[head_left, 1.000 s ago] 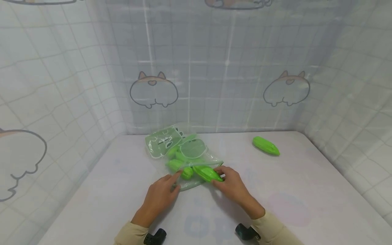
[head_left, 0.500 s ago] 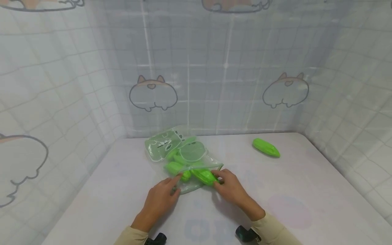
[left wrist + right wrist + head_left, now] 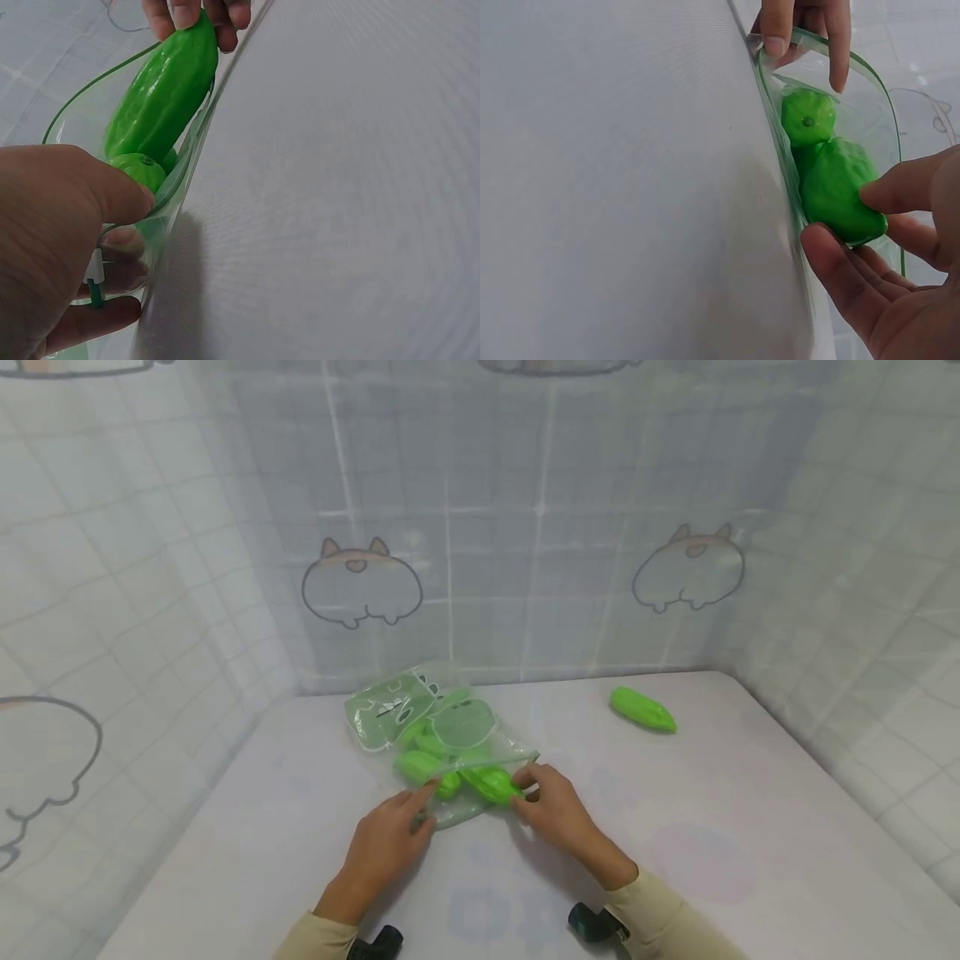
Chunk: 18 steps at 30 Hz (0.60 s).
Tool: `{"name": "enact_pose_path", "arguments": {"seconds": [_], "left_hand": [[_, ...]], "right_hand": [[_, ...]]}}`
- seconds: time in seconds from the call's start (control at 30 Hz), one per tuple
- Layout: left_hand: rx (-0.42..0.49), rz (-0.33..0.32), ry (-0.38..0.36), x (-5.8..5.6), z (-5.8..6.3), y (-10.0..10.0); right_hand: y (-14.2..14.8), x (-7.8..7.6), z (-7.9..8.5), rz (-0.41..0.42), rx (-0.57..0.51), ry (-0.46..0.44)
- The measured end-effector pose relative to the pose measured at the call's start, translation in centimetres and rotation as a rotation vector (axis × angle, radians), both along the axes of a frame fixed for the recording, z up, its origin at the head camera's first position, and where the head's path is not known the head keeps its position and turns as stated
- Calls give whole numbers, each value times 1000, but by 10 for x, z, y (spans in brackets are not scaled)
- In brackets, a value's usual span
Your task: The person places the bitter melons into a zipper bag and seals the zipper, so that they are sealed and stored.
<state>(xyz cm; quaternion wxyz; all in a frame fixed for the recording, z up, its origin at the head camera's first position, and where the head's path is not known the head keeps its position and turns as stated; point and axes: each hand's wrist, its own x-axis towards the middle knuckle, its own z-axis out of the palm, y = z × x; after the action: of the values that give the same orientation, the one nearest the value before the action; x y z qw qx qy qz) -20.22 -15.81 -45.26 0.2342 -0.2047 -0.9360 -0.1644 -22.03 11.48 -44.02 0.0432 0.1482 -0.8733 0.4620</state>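
A clear zip bag [image 3: 390,708] with pale green animal prints lies on the table, its mouth facing me. My left hand [image 3: 390,835] grips the left edge of the mouth, thumb and fingers on either side of the plastic near a white slider [image 3: 94,265]. My right hand [image 3: 557,806] pinches the near end of a bumpy green toy cucumber [image 3: 166,94], whose far part is inside the bag. Beside it in the bag, another green toy [image 3: 808,118] shows its rounded, stemmed end. Further green shapes show through the film, partly hidden by the prints.
Another green toy cucumber [image 3: 642,708] lies alone at the back right of the white table [image 3: 675,793]. Tiled-pattern sheeting [image 3: 585,610] with cartoon animals stands upright at the back and both sides.
The pinched toy cucumber has slid further into the bag, and my right hand has moved slightly left with it. My left hand keeps its hold on the bag's edge. The head view has shifted slightly.
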Motion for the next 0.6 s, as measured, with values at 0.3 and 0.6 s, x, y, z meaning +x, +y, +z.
{"name": "enact_pose_path", "arguments": {"seconds": [0.3,0.6], "left_hand": [[2,-28,67,1,-1,-1],[11,-17,54,2,1,1]], "right_hand": [[0,8,2,7,-28,17],[-6,10,1,20,-10,41]]}}
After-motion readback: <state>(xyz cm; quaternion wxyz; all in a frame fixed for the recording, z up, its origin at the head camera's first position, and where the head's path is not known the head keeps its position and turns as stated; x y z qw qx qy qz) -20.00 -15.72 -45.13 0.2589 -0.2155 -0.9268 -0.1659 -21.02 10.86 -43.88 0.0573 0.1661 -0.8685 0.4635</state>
